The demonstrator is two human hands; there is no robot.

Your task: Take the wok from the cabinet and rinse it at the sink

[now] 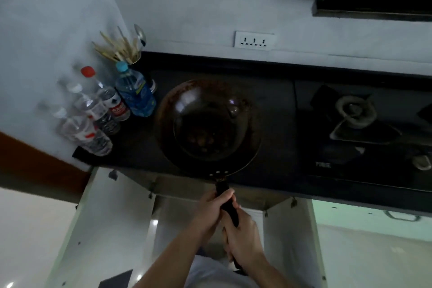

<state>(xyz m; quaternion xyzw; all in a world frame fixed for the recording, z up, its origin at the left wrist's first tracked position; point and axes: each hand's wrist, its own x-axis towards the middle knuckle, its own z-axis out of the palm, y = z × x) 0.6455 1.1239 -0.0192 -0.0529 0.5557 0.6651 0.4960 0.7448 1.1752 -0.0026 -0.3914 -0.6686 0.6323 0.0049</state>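
Observation:
A dark round wok (208, 124) with a long black handle (228, 208) hangs over the black countertop (275, 105), its bowl facing up with brownish spots inside. My left hand (210, 208) grips the handle close to the bowl. My right hand (243, 238) grips the handle further back, just behind the left. Below my arms the white cabinet (287, 241) stands with its doors swung open. No sink is in view.
Several plastic bottles (109, 105) and a cup of chopsticks and spoons (126, 51) stand at the counter's left end by the wall. A gas stove burner (355, 112) sits to the right. A wall socket (254, 40) and a range hood (378, 2) are above.

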